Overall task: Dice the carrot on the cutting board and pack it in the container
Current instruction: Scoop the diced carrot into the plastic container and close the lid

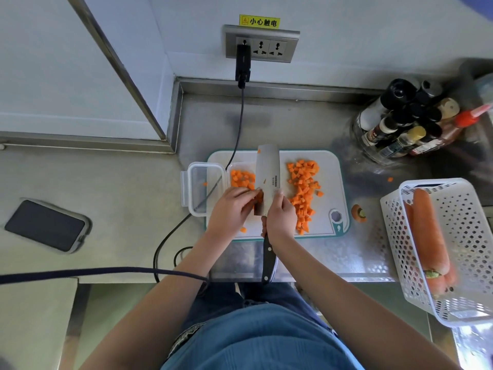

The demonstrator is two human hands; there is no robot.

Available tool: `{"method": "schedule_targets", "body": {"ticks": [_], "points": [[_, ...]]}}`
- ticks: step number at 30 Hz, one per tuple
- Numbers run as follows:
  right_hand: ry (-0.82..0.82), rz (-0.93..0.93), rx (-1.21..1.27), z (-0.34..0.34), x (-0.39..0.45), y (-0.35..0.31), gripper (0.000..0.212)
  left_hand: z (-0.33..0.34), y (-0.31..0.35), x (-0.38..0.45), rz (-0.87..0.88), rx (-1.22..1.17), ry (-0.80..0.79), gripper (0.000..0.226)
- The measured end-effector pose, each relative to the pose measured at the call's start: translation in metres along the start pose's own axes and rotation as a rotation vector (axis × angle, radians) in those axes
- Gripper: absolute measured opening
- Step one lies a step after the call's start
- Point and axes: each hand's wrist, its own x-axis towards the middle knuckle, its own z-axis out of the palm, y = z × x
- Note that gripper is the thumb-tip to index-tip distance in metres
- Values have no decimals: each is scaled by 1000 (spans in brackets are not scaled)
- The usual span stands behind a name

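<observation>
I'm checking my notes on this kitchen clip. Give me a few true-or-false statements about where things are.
1. The right hand holds the knife. True.
2. All the carrot cubes are already in the container. False: a big pile lies on the cutting board.
3. Whole carrots lie in the white basket. True.
4. The phone lies on the cutting board. False: it lies on the counter, far left.

Orange carrot dice (pixel 302 192) lie on a white, teal-edged cutting board (pixel 330 166), beside a white perforated basket (pixel 469 209) and a black-handled cleaver (pixel 267 177).
</observation>
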Motion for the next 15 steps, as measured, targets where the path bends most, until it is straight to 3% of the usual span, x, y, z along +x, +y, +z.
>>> {"method": "schedule_targets", "body": {"ticks": [3, 5, 7, 10, 15], "points": [[8, -9, -19, 0, 1, 2, 50, 0, 1, 6, -80, 36, 49, 12], [17, -19, -41, 0, 2, 3, 51, 0, 2, 7, -135, 70, 95, 17], [13, -28, -55, -1, 2, 2, 49, -1, 5, 7, -93, 98, 138, 26], [4, -36, -66, -2, 2, 2, 47, 0, 5, 4, 111, 178, 82, 35], [21, -144, -183, -10, 3, 0, 47, -6, 0, -5, 26, 253, 50, 26]]}}
